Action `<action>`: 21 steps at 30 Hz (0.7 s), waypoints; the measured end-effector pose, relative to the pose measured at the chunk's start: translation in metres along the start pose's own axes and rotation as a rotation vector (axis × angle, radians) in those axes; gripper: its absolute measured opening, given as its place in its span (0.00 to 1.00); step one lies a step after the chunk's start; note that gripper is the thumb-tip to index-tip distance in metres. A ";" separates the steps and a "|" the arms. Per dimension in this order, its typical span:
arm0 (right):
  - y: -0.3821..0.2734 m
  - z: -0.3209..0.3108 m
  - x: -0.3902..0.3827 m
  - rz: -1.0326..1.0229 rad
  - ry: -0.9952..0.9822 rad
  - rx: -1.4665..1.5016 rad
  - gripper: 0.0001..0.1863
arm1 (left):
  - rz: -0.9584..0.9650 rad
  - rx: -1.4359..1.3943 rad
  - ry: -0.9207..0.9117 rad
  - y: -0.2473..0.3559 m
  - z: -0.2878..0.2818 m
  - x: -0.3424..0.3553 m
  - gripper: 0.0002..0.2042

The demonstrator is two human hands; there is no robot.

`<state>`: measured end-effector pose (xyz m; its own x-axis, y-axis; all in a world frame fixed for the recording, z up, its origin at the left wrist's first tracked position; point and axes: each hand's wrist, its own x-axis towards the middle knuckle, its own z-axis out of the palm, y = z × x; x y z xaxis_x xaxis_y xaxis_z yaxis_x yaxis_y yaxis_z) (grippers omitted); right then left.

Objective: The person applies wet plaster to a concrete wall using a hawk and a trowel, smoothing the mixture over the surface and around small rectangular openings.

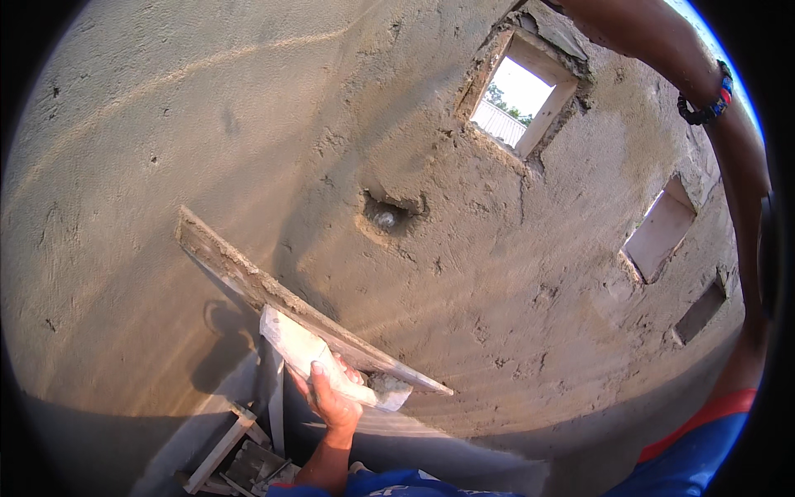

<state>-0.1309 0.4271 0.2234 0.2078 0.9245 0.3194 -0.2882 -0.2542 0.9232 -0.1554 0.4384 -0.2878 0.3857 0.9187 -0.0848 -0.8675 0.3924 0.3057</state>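
My left hand is wrapped round a pale block-like handle on a long, mortar-crusted wooden float. The float is tilted diagonally against or just in front of the plastered wall, low and left of centre; whether it touches the surface I cannot tell. My right arm, with a dark beaded bracelet, is raised along the right rim and runs out over the top edge, so the hand on it is out of sight.
Three rectangular openings run down the right of the rough wall, the top one showing sky and foliage. A rough hole sits near the centre. Wooden boards and a framework stand at the bottom left beside my forearm.
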 end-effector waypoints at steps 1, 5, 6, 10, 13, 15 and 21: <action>0.002 -0.003 -0.003 0.006 -0.010 -0.011 0.04 | -0.031 -0.006 0.016 -0.001 0.001 0.001 0.24; -0.006 0.011 0.009 -0.102 0.284 0.159 0.08 | 0.057 0.034 0.069 0.016 -0.001 0.007 0.25; -0.001 0.011 0.006 -0.049 0.149 0.153 0.08 | 0.027 0.021 0.038 0.010 0.003 0.005 0.25; 0.015 0.034 0.004 -0.025 0.127 0.163 0.08 | -0.029 -0.007 -0.005 -0.004 0.007 0.000 0.24; 0.015 0.036 0.011 0.003 0.117 0.142 0.08 | -0.017 0.016 -0.029 -0.008 0.000 0.001 0.23; 0.012 0.029 0.016 0.004 0.093 0.100 0.08 | -0.016 0.031 -0.047 -0.007 0.000 0.000 0.22; 0.016 -0.001 -0.003 0.143 0.023 0.040 0.08 | -0.096 -0.010 -0.043 -0.007 0.007 -0.008 0.21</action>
<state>-0.1372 0.4203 0.2371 0.1456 0.8841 0.4440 -0.2763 -0.3946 0.8763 -0.1505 0.4283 -0.2825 0.4800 0.8743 -0.0721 -0.8290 0.4790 0.2887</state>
